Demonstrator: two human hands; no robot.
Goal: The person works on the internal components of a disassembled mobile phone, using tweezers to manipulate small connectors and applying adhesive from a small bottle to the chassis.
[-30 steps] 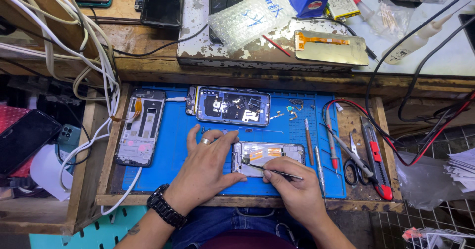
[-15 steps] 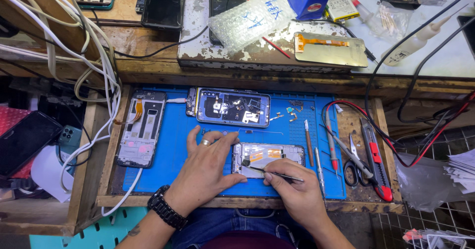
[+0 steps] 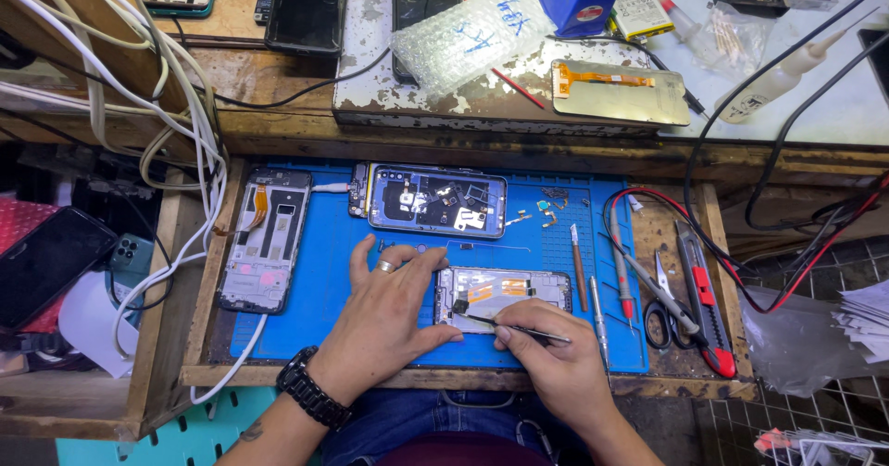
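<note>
Fingers of right hand point(image 3: 556, 359): pinched shut on thin tweezers point(image 3: 509, 325), tip inside opened phone point(image 3: 505, 297) on blue mat point(image 3: 315, 271). Left hand point(image 3: 389, 322): flat beside phone, steadying. Risk: slipping tip could tear orange flex.

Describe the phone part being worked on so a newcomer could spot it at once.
Start at the blue work mat in the wooden tray. Near its front edge lies an opened phone frame, pinned by the left hand while the right hand pokes it with tweezers. Unlike the other two opened phones, it shows orange patches.
</note>
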